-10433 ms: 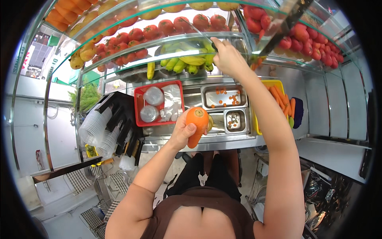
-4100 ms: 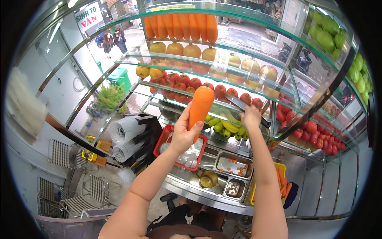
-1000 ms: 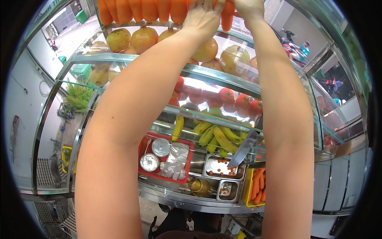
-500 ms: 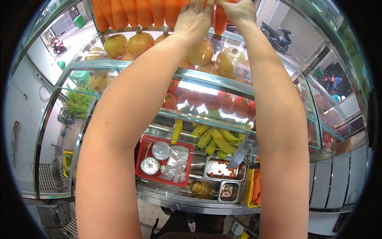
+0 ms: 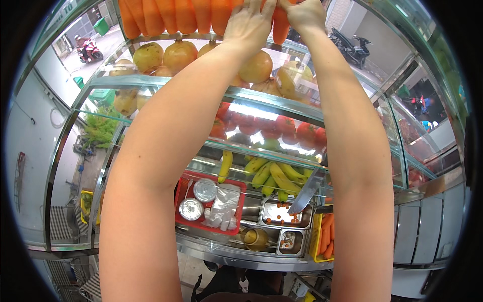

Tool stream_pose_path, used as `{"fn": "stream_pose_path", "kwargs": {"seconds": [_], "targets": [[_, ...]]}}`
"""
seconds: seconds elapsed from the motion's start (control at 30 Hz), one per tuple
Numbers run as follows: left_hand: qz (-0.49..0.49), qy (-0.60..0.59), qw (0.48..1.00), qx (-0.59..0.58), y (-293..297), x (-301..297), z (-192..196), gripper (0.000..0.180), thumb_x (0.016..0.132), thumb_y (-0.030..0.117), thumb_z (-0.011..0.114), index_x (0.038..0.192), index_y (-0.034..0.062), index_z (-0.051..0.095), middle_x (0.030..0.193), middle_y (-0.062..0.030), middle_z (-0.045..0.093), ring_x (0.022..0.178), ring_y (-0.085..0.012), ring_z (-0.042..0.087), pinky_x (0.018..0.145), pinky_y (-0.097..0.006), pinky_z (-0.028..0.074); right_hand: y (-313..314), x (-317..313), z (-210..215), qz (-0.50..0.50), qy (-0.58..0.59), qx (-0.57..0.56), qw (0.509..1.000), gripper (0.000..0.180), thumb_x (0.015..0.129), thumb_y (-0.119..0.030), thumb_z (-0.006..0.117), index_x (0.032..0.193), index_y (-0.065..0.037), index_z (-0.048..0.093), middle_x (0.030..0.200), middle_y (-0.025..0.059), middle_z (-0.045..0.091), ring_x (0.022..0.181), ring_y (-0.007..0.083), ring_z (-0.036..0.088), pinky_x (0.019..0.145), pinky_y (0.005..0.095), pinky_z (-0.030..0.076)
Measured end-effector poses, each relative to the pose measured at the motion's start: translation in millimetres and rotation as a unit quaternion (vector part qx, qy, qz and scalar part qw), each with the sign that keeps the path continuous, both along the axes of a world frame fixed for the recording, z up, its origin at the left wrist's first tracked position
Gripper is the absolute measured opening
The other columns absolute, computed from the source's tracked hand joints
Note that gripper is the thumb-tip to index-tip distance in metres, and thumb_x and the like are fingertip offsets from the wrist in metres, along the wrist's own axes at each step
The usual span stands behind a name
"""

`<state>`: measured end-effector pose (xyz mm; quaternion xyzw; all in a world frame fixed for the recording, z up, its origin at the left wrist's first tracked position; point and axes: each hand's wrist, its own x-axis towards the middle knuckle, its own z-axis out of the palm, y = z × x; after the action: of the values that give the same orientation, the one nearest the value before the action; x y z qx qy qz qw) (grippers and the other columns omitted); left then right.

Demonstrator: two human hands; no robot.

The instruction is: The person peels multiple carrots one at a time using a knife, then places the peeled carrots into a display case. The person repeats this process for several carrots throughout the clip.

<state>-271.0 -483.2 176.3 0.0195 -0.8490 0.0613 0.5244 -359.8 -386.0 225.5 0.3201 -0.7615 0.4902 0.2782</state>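
Note:
Both arms reach up to a row of carrots standing side by side on the top shelf of a glass display case. My left hand lies against the carrots at the row's right part, its fingers stretched upward and the tips cut off by the picture's edge. Beside it, my right hand has its fingers curled at the row's right end, closed on a carrot. Just below the hands, pomegranates sit behind glass. Tomatoes fill the shelf under them.
Bananas lie lower down beside a knife. A red tray holds round containers and plastic bags. Metal pans and a yellow basket with carrots stand near the counter's front edge. Outside, a person rides a motorbike.
Both hands stay at the carrots with nearly the same pose. The view has shifted slightly, and the motorbike outside at the left has come nearer.

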Motion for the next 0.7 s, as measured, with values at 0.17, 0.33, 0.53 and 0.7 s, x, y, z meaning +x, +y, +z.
{"fn": "stream_pose_path", "kwargs": {"seconds": [0.17, 0.33, 0.53, 0.7], "targets": [[0.018, -0.005, 0.999, -0.035, -8.6, -0.8, -6.3, 0.062, 0.075, 0.007, 0.054, 0.133, 0.0072, 0.031, 0.137, -0.0212, 0.019, 0.123, -0.0385, 0.031, 0.096, -0.045, 0.036, 19.6, 14.4, 15.1, 0.126, -0.190, 0.003, 0.974, 0.044, 0.070, -0.024, 0.076, 0.098, 0.002, 0.055, 0.087, 0.0162, 0.064, 0.082, 0.0241, 0.061, 0.074, 0.0344, 0.049], [0.026, -0.003, 0.999, -0.024, 1.1, -3.5, -2.6, 0.063, 0.074, 0.005, 0.054, 0.133, 0.0080, 0.032, 0.138, -0.0221, 0.018, 0.125, -0.0403, 0.028, 0.098, -0.046, 0.035, 0.7, -3.9, 10.4, -0.041, 0.009, 0.014, 0.999, 0.044, 0.076, -0.033, 0.065, 0.097, 0.004, 0.055, 0.091, 0.0267, 0.061, 0.091, 0.0391, 0.059, 0.080, 0.0403, 0.046], [0.027, -0.025, 0.999, -0.017, 4.6, 2.8, -5.0, 0.066, 0.073, 0.002, 0.054, 0.134, 0.0073, 0.030, 0.138, -0.0233, 0.018, 0.125, -0.0413, 0.028, 0.099, -0.046, 0.033, -9.3, 1.3, 5.2, -0.084, 0.019, 0.029, 0.996, 0.044, 0.075, -0.034, 0.064, 0.094, 0.004, 0.057, 0.089, 0.0252, 0.062, 0.088, 0.0389, 0.060, 0.078, 0.0405, 0.047], [0.029, -0.021, 0.999, -0.018, -2.5, 0.8, -2.3, 0.065, 0.074, 0.005, 0.054, 0.134, 0.0062, 0.030, 0.138, -0.0224, 0.020, 0.124, -0.0388, 0.030, 0.098, -0.044, 0.034, 13.2, 18.5, 26.0, 0.039, -0.166, 0.068, 0.983, 0.045, 0.072, -0.038, 0.068, 0.089, 0.003, 0.060, 0.085, 0.0246, 0.063, 0.084, 0.0378, 0.062, 0.076, 0.0401, 0.048]]}}
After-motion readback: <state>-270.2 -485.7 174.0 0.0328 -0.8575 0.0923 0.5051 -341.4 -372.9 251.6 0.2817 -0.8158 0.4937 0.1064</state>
